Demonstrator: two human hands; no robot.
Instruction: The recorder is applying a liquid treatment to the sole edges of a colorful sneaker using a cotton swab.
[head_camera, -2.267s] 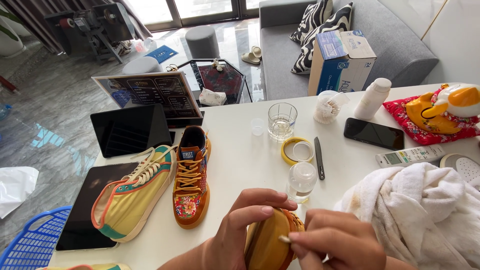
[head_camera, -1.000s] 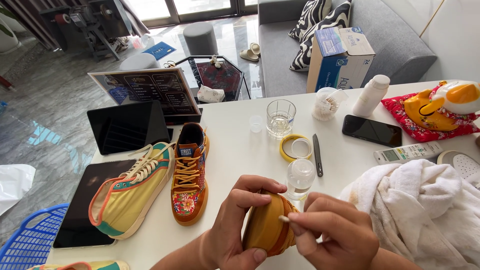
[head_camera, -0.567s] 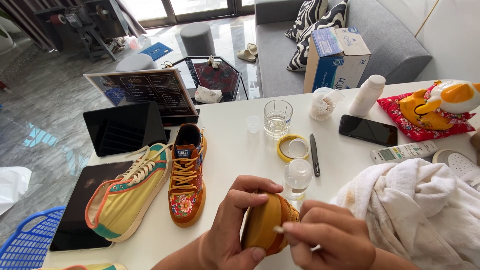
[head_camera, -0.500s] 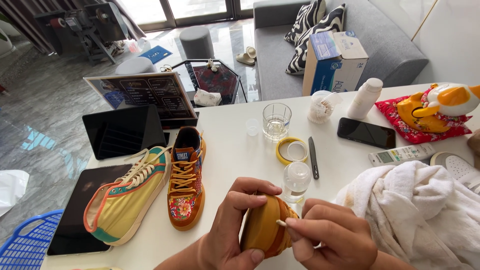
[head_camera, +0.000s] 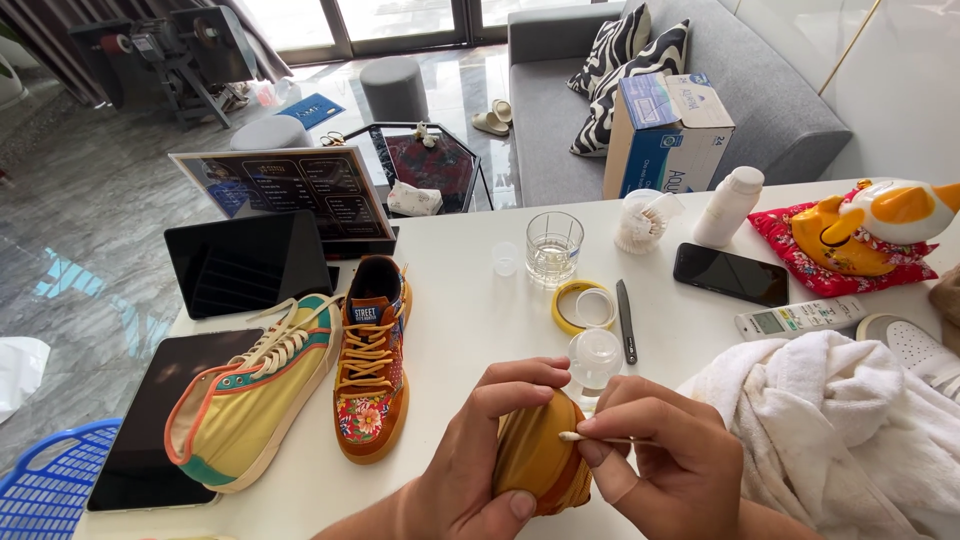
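My left hand (head_camera: 478, 450) grips a small orange-brown shoe (head_camera: 537, 455) at the table's near edge, thumb under it and fingers over its top. My right hand (head_camera: 668, 460) pinches a cotton swab (head_camera: 600, 437), whose tip touches the shoe's side. Just beyond my hands stands a small clear round bottle (head_camera: 595, 356). To the left, two sneakers rest on the white table (head_camera: 470, 300): an orange one with a floral toe (head_camera: 372, 370) and a yellow high-top (head_camera: 250, 395) on its side.
A white towel (head_camera: 840, 430) is heaped at the right. Farther back are a tape roll (head_camera: 582, 306), a dark pen (head_camera: 626, 320), a glass of water (head_camera: 554, 247), a phone (head_camera: 731, 273), a remote (head_camera: 800, 319), a white bottle (head_camera: 729, 206), a cat figurine (head_camera: 880, 225), and tablets (head_camera: 248, 262).
My hands and the small shoe stay in the same spot, with the swab tip shifting slightly on the shoe. The view has drifted a little.
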